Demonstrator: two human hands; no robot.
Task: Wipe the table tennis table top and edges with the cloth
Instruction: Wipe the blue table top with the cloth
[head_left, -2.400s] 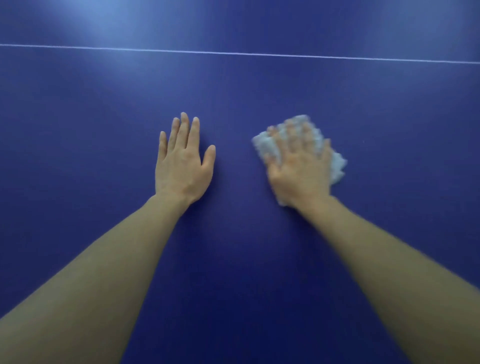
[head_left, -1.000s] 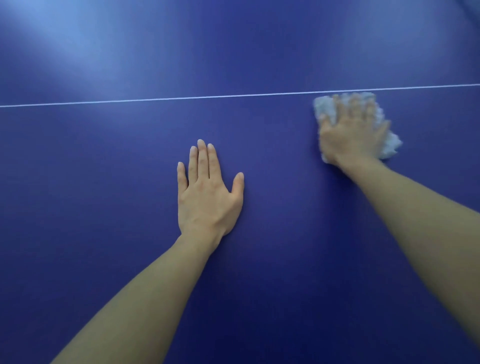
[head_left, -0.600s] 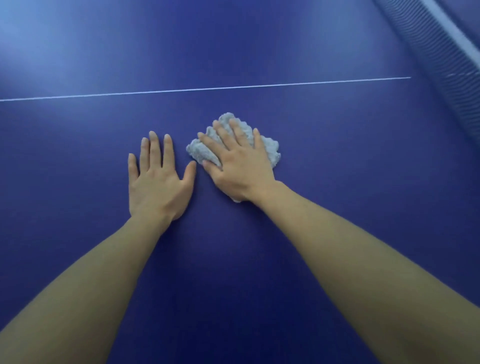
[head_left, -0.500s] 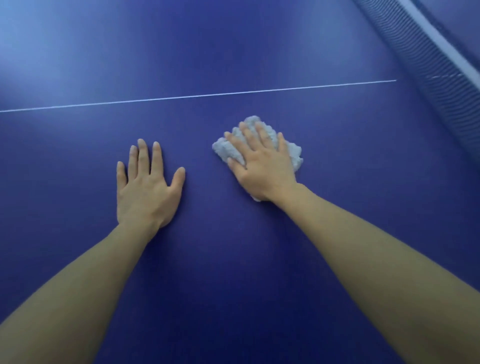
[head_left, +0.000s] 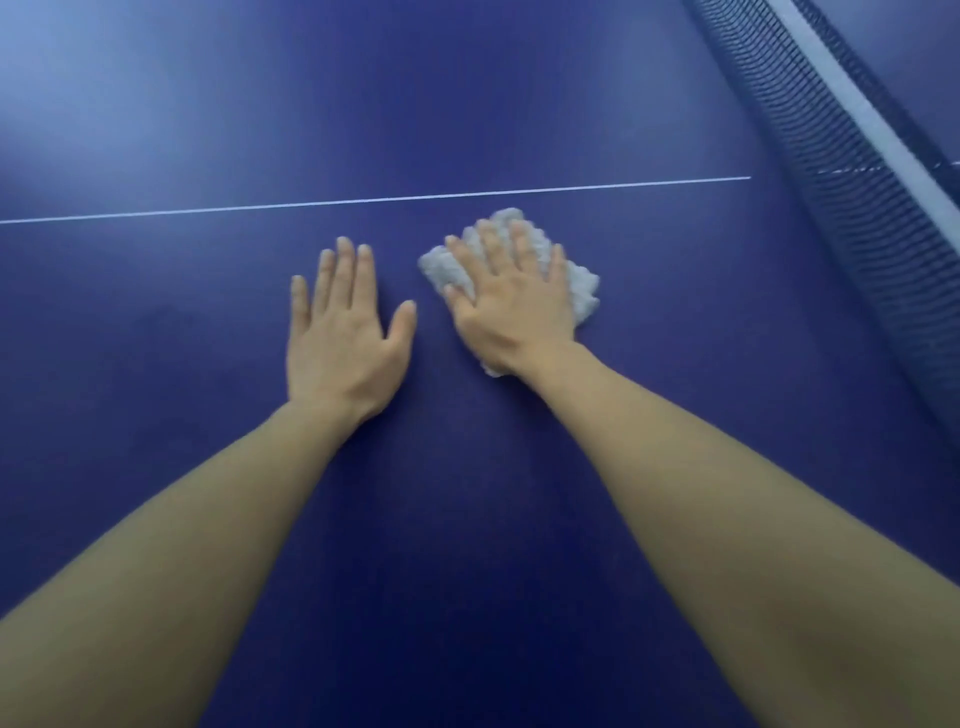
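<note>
1. Table top: dark blue, glossy, fills nearly the whole head view. Pale glare patch at far left.
2. White line: thin, runs across the top from the left edge toward the right, beyond both hands. It ends just short of the net.
3. Left hand: palm down, flat on the blue surface. 4 fingers straight and close together, pointing away from the person; thumb spread out to the right. Holds nothing. Bare forearm leads back to the lower left corner.
4. Gap: a narrow strip of bare table between the left thumb and the cloth. Hands near each other, not touching.
5. Cloth: white, nubbly texture, bunched into a small pad. Lies on the table top just right of centre, on the near side of the white line, close to it but not touching it. Edges show past the fingertips, at the left by the thumb, at the right, and a small bit below the heel of the hand.
6. Right hand: palm down on top of the cloth, fingers extended and slightly fanned, pressing it to the table. Fingertips slightly blurred. No curl around the cloth visible. Bare forearm leads back to the lower right.
7. Net: dark mesh with a white top band, crossing the upper right corner on a diagonal, well apart from the cloth.
</note>
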